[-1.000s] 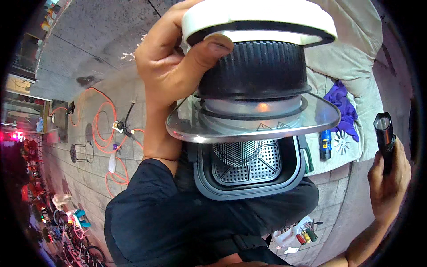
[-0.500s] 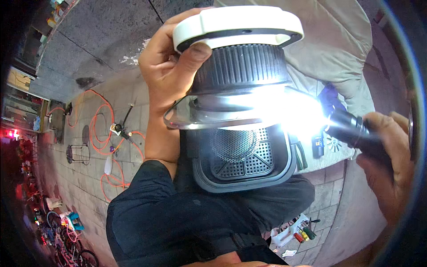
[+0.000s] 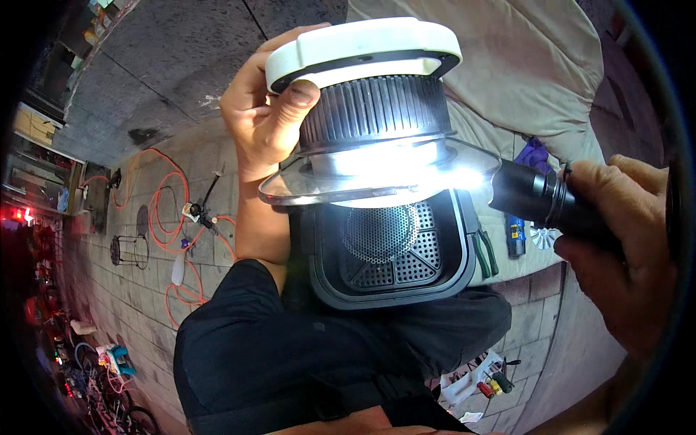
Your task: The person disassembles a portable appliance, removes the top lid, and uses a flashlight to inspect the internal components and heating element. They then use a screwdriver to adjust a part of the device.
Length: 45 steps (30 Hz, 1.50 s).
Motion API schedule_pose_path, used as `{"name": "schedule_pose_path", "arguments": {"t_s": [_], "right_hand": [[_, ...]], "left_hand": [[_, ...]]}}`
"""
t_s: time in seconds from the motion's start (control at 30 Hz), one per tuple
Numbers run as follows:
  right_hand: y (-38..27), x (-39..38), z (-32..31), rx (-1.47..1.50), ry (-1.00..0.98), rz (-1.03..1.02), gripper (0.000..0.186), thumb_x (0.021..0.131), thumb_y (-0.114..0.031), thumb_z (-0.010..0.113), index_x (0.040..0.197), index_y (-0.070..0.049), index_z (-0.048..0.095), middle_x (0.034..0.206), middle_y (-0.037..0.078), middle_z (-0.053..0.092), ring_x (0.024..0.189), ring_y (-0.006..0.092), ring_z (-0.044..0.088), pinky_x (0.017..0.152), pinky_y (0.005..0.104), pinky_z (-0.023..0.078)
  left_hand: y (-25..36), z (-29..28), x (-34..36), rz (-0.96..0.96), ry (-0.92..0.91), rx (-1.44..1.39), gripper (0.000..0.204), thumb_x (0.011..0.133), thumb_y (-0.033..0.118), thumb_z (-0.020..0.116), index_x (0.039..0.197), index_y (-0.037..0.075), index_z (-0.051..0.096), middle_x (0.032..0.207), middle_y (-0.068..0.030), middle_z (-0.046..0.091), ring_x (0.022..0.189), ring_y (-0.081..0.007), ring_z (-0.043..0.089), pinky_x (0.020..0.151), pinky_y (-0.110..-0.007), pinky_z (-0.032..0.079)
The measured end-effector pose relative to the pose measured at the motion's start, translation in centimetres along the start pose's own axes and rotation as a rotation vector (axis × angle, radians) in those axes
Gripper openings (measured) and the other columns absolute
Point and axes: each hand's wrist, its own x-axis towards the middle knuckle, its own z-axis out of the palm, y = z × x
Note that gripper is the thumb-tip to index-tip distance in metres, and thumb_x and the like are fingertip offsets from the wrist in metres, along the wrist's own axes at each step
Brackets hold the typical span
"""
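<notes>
Left of your left grip (image 3: 262, 116), you can see a curly orange hose (image 3: 151, 215). Some bikes (image 3: 110, 401) stand farther off, lower down.

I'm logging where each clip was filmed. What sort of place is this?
Probably an outdoor paved area, perhaps a sidewalk or yard. Grey paving slabs cover the ground, an orange hose or cable lies looped across them, and bicycles stand in the picture's lower left.

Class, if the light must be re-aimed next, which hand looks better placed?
Probably the right hand: it grips the lit flashlight, while the left hand is occupied holding the white-topped, glass-edged lid.
</notes>
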Motion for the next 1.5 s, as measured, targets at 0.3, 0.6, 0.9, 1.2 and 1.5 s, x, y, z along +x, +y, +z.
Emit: {"name": "schedule_pose_path", "arguments": {"t_s": [0.3, 0.6, 0.9, 1.2, 1.5], "right_hand": [[-1.0, 0.2, -1.0, -0.086, -0.029, -0.049, 0.073, 0.078, 0.000, 0.085, 0.142, -0.006, 0.050, 0.121, 0.026, 0.063, 0.099, 0.0356, 0.071, 0.081, 0.0399, 0.062], [-0.9, 1.5, -0.2, -0.022, 0.020, -0.049, 0.062, 0.080, -0.001, 0.083, 0.134, -0.005, 0.053, 0.113, 0.024, 0.064, 0.094, 0.0337, 0.070, 0.076, 0.0383, 0.060], [-2.3, 4.6, -0.4, 0.142, -0.001, 0.057, 0.032, 0.087, -0.004, 0.079, 0.115, -0.003, 0.063, 0.093, 0.021, 0.067, 0.077, 0.0291, 0.070, 0.067, 0.0356, 0.057], [-5.5, 4.7, -2.2, -0.191, -0.206, 0.181, 0.031, 0.085, -0.008, 0.081, 0.112, 0.002, 0.068, 0.087, 0.016, 0.069, 0.077, 0.0255, 0.060, 0.074, 0.0412, 0.046], [-5.6, 5.3, -1.2, -0.144, -0.133, 0.262, 0.036, 0.086, -0.011, 0.081, 0.116, 0.004, 0.067, 0.090, 0.016, 0.070, 0.079, 0.0257, 0.059, 0.075, 0.0382, 0.046]], "left_hand": [[0.0, 0.5, 0.2, -0.057, -0.030, -0.035, 0.037, 0.090, 0.025, 0.082, 0.111, -0.003, 0.070, 0.127, -0.0192, 0.071, 0.108, -0.0206, 0.071, 0.089, -0.029, 0.057], [0.0, 0.2, -0.2, -0.173, 0.058, 0.034, 0.056, 0.089, 0.042, 0.084, 0.119, -0.004, 0.070, 0.105, -0.0073, 0.074, 0.097, -0.0142, 0.068, 0.084, -0.027, 0.052], [-0.7, -0.7, 0.0, -0.213, 0.065, -0.026, 0.045, 0.090, 0.029, 0.084, 0.120, -0.002, 0.071, 0.105, -0.0064, 0.073, 0.094, -0.0104, 0.066, 0.083, -0.025, 0.053], [0.2, 0.0, 0.3, -0.158, 0.020, -0.053, 0.035, 0.090, 0.022, 0.083, 0.113, -0.002, 0.071, 0.123, -0.0158, 0.073, 0.106, -0.0182, 0.070, 0.090, -0.029, 0.055], [-0.4, -0.4, 0.0, -0.108, -0.044, 0.037, 0.028, 0.089, 0.018, 0.083, 0.107, 0.000, 0.072, 0.125, -0.0168, 0.072, 0.110, -0.0215, 0.070, 0.090, -0.030, 0.056]]}}
